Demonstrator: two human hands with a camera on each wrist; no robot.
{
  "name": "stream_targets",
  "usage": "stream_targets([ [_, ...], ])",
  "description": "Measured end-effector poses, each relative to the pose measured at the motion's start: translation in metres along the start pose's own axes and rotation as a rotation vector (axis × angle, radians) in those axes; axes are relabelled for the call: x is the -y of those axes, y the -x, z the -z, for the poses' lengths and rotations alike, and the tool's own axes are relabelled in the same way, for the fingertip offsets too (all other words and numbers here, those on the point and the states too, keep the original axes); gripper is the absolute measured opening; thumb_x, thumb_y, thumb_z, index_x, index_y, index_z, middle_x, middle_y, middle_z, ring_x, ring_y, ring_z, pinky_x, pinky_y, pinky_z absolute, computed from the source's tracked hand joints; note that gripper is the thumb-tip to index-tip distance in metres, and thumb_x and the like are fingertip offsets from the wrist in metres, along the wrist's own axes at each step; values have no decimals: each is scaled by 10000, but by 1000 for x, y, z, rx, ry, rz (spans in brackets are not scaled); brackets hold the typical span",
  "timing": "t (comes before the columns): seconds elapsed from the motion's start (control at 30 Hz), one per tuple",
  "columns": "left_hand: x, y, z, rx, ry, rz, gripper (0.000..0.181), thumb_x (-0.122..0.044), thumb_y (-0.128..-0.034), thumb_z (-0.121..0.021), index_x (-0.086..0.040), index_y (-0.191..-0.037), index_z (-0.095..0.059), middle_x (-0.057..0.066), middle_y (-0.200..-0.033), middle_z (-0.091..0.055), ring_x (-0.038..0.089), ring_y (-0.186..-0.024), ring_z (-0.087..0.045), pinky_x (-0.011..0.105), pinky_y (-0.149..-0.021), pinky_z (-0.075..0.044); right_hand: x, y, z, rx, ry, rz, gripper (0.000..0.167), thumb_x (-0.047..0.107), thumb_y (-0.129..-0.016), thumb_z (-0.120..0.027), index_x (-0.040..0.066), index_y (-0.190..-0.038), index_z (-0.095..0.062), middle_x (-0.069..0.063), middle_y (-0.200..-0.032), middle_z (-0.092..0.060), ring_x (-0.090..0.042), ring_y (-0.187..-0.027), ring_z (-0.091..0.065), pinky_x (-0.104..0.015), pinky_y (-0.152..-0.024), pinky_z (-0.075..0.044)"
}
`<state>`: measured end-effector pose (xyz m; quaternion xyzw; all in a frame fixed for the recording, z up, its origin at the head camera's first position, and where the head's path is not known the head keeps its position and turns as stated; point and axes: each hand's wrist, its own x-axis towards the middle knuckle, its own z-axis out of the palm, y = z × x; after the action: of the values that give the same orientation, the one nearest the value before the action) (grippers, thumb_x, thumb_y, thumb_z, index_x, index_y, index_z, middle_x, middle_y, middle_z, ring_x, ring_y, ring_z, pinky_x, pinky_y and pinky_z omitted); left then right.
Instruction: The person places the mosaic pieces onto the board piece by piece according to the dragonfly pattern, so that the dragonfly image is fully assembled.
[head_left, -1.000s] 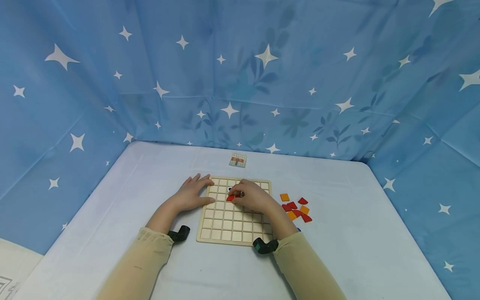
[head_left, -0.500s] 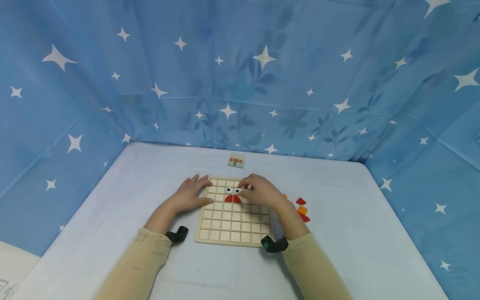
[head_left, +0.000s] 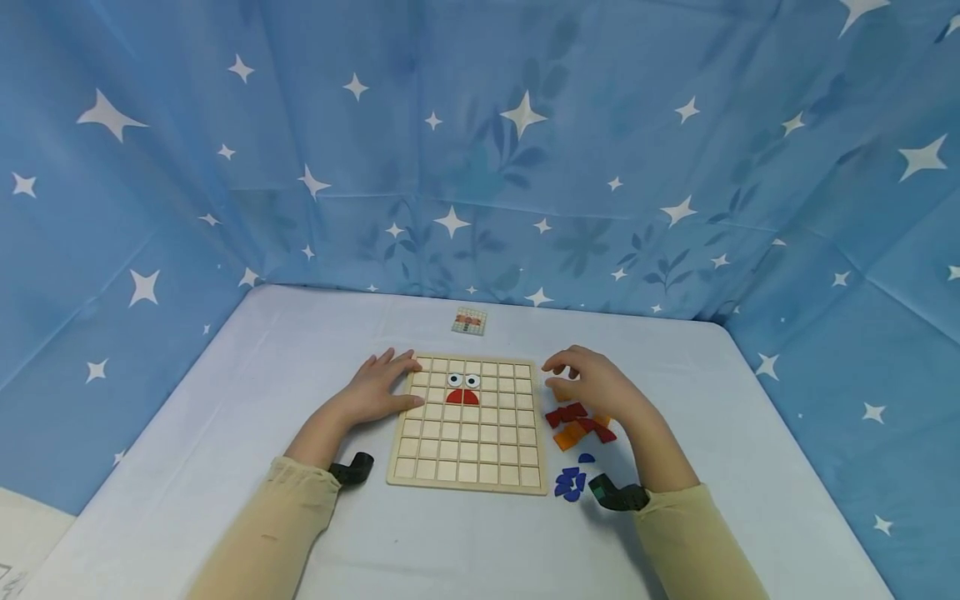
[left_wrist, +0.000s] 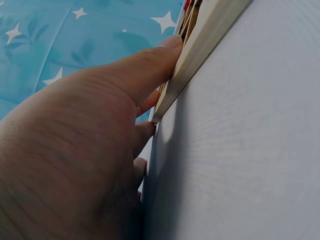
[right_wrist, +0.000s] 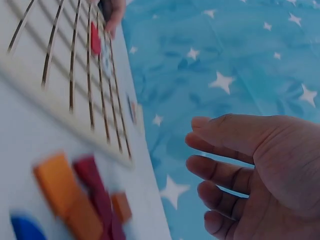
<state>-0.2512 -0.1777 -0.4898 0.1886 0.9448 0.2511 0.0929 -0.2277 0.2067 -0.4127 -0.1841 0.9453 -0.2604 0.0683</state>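
Note:
A wooden grid board lies on the table, with two round eye pieces side by side and two red quarter pieces just below them. My left hand rests on the board's upper left edge; in the left wrist view the thumb of that hand lies on the rim. My right hand hovers above the loose red and orange pieces right of the board. The right wrist view shows that hand with bent, parted fingers and nothing held.
Several blue pieces lie right of the board's lower corner. A small picture card lies behind the board. A blue star-patterned curtain stands around the back and sides of the white table.
My right hand has left the board and moved right, over the loose pieces. Both eye pieces and both red pieces are now uncovered. My left hand stays at the board's edge.

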Motion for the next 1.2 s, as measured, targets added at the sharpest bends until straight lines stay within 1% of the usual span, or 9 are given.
stream_targets([
  [0.1,1,0,0,-1,-2,-6,610,-517,-894,-675,-227,-1398,-493,65,-1644,-249,376,-1539,-85,571,-1247,-33,-17,7,3,-6,8,-36,271,262,-953,-655,130,-1188,-683,-18,-1058,-630,-199,-907,-535,-291,-712,-509],
  [0.23,1,1,0,5,-2,-7,614,-516,-897,-673,-227,-1406,-487,59,-1647,-243,368,-1541,-80,566,-1250,-32,-37,14,3,9,-2,-93,263,236,-944,-664,117,-1178,-681,-49,-1036,-630,-189,-828,-548,-273,-645,-517],
  [0.37,-1,2,2,2,2,-8,627,-523,-893,-674,-220,-1409,-487,77,-1643,-252,381,-1538,-86,576,-1245,-35,-52,18,2,19,-17,-147,241,224,-937,-673,133,-1159,-685,-56,-1023,-627,-190,-795,-552,-280,-657,-511],
  [0.43,-1,2,2,1,6,-8,631,-525,-892,-675,-220,-1412,-486,80,-1641,-256,382,-1537,-88,576,-1245,-35,-58,18,0,28,-28,-165,237,217,-929,-683,149,-1156,-687,-50,-1026,-627,-198,-821,-550,-286,-682,-512],
  [0.6,0,2,1,8,11,-4,623,-520,-894,-674,-227,-1412,-486,58,-1645,-250,361,-1543,-78,560,-1252,-26,-70,17,-7,98,-56,-164,247,192,-911,-705,173,-1157,-686,-41,-1037,-618,-207,-903,-539,-286,-746,-531],
  [0.67,0,2,1,9,11,-3,623,-518,-895,-674,-226,-1412,-486,57,-1645,-248,359,-1544,-76,559,-1252,-24,-74,17,-10,115,-59,-156,236,187,-909,-710,182,-1143,-689,-38,-1023,-608,-205,-906,-535,-284,-751,-528],
  [0.9,-1,2,2,4,0,-5,636,-527,-895,-669,-221,-1420,-482,67,-1645,-247,366,-1542,-77,565,-1250,-28,-77,15,-14,99,-38,-130,189,186,-902,-716,181,-1090,-702,-35,-996,-591,-203,-897,-526,-281,-743,-515],
  [1.07,-1,2,2,2,-4,-11,629,-530,-892,-671,-222,-1409,-488,82,-1641,-257,385,-1537,-87,579,-1244,-37,-79,14,-17,90,-17,-134,153,218,-893,-732,207,-1040,-691,-13,-995,-585,-191,-899,-529,-289,-777,-528],
  [1.2,0,2,1,7,2,-8,627,-527,-894,-671,-226,-1412,-486,71,-1644,-248,376,-1539,-81,573,-1246,-31,-80,14,-19,86,-4,-127,177,248,-877,-751,205,-1034,-682,-17,-1027,-585,-188,-917,-538,-326,-814,-556],
])
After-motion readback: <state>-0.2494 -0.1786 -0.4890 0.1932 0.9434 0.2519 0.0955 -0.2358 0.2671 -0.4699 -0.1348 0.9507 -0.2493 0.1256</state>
